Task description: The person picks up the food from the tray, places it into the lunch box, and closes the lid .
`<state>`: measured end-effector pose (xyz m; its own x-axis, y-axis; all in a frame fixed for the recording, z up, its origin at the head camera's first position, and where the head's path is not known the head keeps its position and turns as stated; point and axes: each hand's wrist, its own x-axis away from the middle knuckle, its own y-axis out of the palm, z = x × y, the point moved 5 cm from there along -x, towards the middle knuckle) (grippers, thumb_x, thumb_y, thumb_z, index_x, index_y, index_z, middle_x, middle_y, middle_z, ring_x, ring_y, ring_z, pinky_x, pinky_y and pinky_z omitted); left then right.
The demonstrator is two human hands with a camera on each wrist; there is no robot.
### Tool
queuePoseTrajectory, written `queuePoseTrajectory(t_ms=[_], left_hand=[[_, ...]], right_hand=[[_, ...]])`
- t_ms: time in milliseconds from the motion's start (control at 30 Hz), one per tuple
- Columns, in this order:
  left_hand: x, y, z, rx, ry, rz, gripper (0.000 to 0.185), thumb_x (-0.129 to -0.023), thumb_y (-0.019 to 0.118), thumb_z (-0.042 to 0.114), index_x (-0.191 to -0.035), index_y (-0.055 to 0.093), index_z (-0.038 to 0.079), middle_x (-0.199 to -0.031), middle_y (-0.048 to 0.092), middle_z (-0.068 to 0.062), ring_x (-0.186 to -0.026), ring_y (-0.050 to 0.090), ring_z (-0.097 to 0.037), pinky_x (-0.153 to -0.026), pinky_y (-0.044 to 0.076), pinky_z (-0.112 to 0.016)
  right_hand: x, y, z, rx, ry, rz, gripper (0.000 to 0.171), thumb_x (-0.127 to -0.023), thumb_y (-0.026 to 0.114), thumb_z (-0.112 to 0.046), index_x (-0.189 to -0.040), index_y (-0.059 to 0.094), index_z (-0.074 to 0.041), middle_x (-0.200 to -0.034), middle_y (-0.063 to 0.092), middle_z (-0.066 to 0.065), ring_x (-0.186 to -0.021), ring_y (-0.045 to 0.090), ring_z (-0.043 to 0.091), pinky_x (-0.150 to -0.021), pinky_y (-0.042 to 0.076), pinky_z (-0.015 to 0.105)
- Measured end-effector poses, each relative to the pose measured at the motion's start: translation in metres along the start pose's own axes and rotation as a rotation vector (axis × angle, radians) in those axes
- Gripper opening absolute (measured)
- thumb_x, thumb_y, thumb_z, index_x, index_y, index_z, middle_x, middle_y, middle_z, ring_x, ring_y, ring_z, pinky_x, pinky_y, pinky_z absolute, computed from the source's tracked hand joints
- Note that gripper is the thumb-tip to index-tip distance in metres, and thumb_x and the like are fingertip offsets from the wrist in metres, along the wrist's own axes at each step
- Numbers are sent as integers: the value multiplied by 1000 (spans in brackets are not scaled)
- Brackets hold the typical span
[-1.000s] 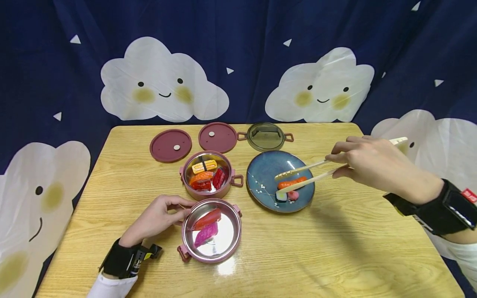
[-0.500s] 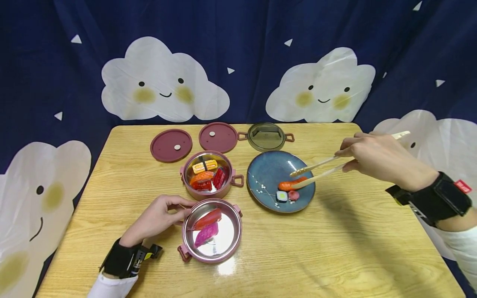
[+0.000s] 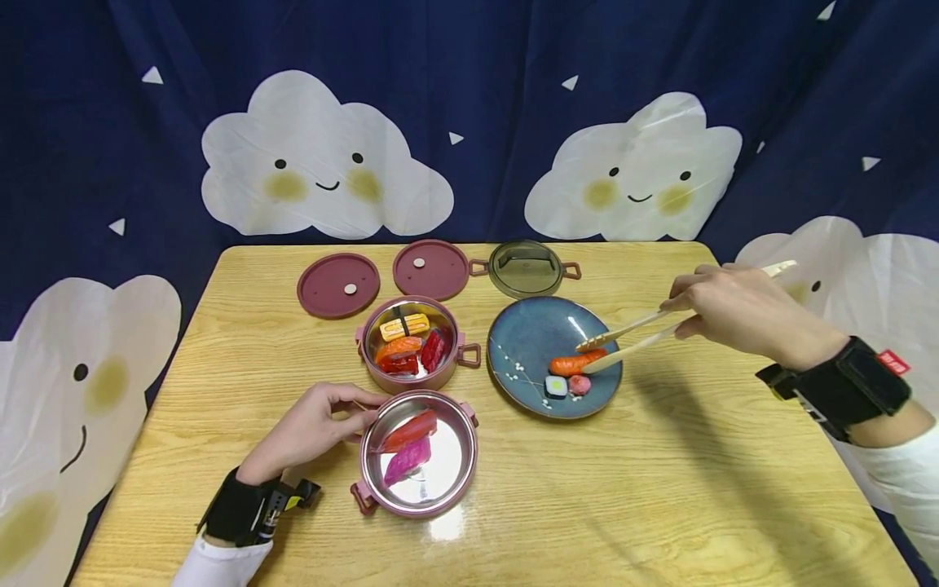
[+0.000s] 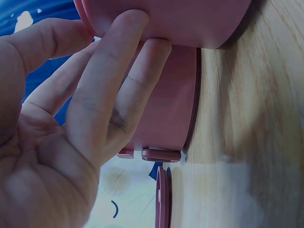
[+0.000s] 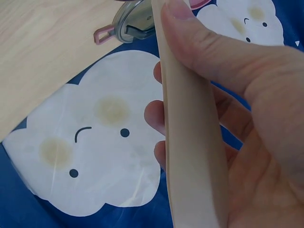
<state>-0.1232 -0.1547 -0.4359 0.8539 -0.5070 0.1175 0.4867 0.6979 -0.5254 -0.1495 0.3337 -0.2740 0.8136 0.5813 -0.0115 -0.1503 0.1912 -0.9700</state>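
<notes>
Right now the salmon sushi (image 3: 576, 362) lies on the blue plate (image 3: 522, 338) toward the desk's (image 3: 660, 489) right side, chopsticks (image 3: 631, 336) gripped in the right hand (image 3: 734, 310) straddling it at a shallow slant, so it could slip out, while the left hand (image 3: 308, 428) pinches the near pink bowl's (image 3: 418, 452) rim.

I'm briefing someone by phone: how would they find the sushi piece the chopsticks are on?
Find the blue plate right of the two pink containers. Three pieces lie near its front right edge; the chopsticks touch the salmon nigiri, long and orange, unlike the small round roll and pink piece beside it.
</notes>
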Motion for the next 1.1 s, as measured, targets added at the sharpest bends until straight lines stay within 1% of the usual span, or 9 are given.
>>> queuePoseTrajectory(t_ms=[167,333,433,533,700,800,967,1100], left_hand=[[0,0,0,2,3,-2,24,-100,71,16,-123,79,15,-117,81,-2,-104,68,-11,-90,52,-26],[0,-1,1,6,0,-2,24,-100,71,15,-123,79,15,-118,81,-2,-105,68,-12,-89,52,-25],[0,-1,1,11,-3,-4,24,-100,71,15,-123,79,15,-118,80,-3,-106,68,-13,-88,53,-25],[0,-1,0,9,-3,-5,24,-100,71,16,-123,79,15,-118,80,-3,-106,68,-13,-90,53,-26],[0,-1,0,1,5,-3,24,-100,71,16,-123,79,16,-117,81,-1,-109,69,-13,-95,53,-29],[0,0,0,1,2,-3,24,-100,71,15,-123,79,16,-117,81,-1,-107,69,-13,-93,53,-28],[0,0,0,8,-5,-2,24,-100,71,14,-123,79,16,-117,81,-2,-104,67,-12,-88,52,-25],[0,0,0,-4,-1,8,23,-99,72,15,-121,80,17,-116,81,0,-105,68,-12,-88,51,-25]], right_hand=[[-2,2,-1,18,-21,20,33,-69,95,-26,-99,85,-16,-97,77,-2,-85,69,22,-67,55,40],[-6,8,-2,20,-17,-12,30,-71,94,-24,-99,85,-17,-97,77,-2,-84,65,21,-69,54,41],[-8,11,-2,32,-30,-8,28,-72,94,-23,-99,85,-17,-96,76,-3,-83,64,21,-72,53,42],[-8,12,-3,44,-58,35,28,-71,94,-21,-97,84,-17,-94,75,-3,-83,65,21,-74,52,43],[-6,12,-3,25,-116,137,29,-67,95,-20,-93,83,-16,-89,75,-4,-78,63,20,-70,50,43],[-5,12,-2,19,-142,185,29,-65,95,-21,-91,83,-16,-87,75,-4,-76,62,20,-67,48,43],[-2,8,-2,25,-151,234,29,-64,95,-20,-90,83,-16,-87,75,-3,-77,62,20,-68,49,41],[-1,4,-3,51,-140,231,29,-64,96,-19,-90,83,-17,-87,75,-4,-77,61,19,-69,50,40]])
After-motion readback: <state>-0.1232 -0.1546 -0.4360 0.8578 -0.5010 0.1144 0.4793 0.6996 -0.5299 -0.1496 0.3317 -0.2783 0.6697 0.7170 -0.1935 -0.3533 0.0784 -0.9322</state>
